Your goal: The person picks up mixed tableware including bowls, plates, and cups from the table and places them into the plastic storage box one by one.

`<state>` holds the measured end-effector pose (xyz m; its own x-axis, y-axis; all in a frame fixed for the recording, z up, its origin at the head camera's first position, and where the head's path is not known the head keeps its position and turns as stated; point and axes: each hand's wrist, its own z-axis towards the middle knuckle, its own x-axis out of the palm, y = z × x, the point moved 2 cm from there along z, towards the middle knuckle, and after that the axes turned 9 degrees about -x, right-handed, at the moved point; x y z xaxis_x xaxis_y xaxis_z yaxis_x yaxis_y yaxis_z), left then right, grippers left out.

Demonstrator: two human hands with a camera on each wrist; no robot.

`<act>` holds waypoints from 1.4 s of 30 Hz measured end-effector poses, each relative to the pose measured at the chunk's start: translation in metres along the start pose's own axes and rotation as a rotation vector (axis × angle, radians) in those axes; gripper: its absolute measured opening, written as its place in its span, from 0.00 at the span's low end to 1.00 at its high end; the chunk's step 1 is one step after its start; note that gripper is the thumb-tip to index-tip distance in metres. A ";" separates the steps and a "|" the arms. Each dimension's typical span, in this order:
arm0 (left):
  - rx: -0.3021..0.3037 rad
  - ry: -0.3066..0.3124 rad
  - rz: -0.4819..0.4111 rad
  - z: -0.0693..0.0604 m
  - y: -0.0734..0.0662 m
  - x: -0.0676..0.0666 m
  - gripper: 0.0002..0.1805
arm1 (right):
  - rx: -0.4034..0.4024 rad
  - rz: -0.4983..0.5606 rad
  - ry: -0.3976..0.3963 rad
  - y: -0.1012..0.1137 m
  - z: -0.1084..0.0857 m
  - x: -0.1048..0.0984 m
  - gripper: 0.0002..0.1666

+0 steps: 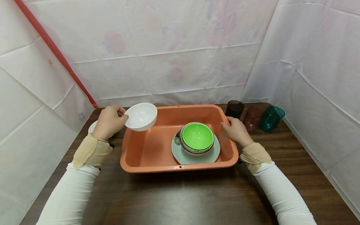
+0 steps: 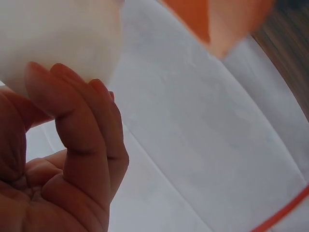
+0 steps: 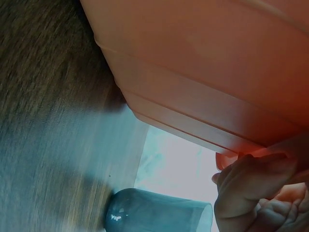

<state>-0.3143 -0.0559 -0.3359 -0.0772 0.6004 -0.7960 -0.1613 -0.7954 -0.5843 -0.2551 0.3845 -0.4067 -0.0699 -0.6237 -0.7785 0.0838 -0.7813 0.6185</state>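
Observation:
A white bowl (image 1: pixel 141 117) is pinched at its rim by my left hand (image 1: pixel 109 121), held tilted over the left end of an orange basin (image 1: pixel 153 168). In the left wrist view, curled fingers (image 2: pixel 82 121) press against the pale side of that bowl. My right hand (image 1: pixel 237 130) grips the basin's right rim, and the right wrist view has its fingers (image 3: pixel 251 183) bent at the edge. Inside the basin, a light green plate (image 1: pixel 180 153) carries a patterned bowl (image 1: pixel 194 152) with a bright green bowl (image 1: pixel 198 136) nested in it.
Right of the basin stand a dark cup (image 1: pixel 234 109), a reddish cup (image 1: pixel 252 118) and a teal cup (image 1: pixel 271 118). Another white item (image 1: pixel 92 127) is partly hidden behind my left hand. All rest on a dark wooden table (image 1: pixel 180 200), with white sheeting (image 1: pixel 174 75) behind.

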 end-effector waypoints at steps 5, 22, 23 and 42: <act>0.008 0.074 -0.048 -0.007 -0.011 0.011 0.10 | 0.002 -0.015 -0.002 0.000 0.000 0.000 0.27; 0.057 0.220 -0.093 -0.027 -0.044 0.040 0.07 | 0.006 -0.031 0.015 0.001 0.001 -0.002 0.27; 0.057 0.230 -0.100 -0.028 -0.045 0.041 0.07 | 0.004 -0.039 0.018 0.001 0.001 -0.003 0.27; 0.082 0.254 -0.129 -0.035 -0.053 0.053 0.05 | -0.074 -0.206 0.075 0.032 -0.008 -0.039 0.33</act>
<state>-0.2754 0.0151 -0.3526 0.1963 0.6474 -0.7365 -0.2339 -0.6985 -0.6763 -0.2418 0.3836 -0.3576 -0.0190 -0.4458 -0.8949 0.1480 -0.8865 0.4385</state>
